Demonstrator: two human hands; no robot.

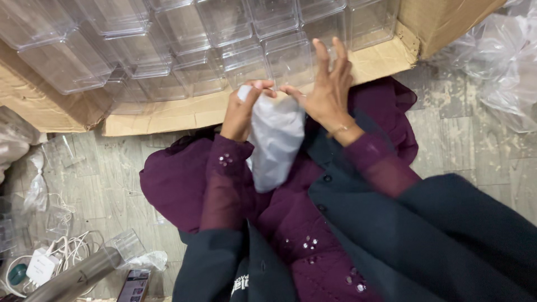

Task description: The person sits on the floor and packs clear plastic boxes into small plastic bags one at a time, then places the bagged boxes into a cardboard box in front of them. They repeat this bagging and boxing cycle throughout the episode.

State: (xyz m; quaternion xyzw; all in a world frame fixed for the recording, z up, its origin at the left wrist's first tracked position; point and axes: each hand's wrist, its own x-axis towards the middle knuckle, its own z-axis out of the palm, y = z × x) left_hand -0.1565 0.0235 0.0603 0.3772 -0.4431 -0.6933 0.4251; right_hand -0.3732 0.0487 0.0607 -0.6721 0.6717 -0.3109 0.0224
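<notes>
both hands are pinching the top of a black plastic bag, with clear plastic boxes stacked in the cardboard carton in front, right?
Not quite: the bag is white, not black. The head view shows the left hand and right hand pinching the top of a white plastic bag, with clear plastic boxes stacked in the cardboard carton in front.

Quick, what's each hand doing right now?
Left hand: closed, pinching the white bag.
Right hand: thumb and forefinger pinch the bag, other fingers spread.
</notes>
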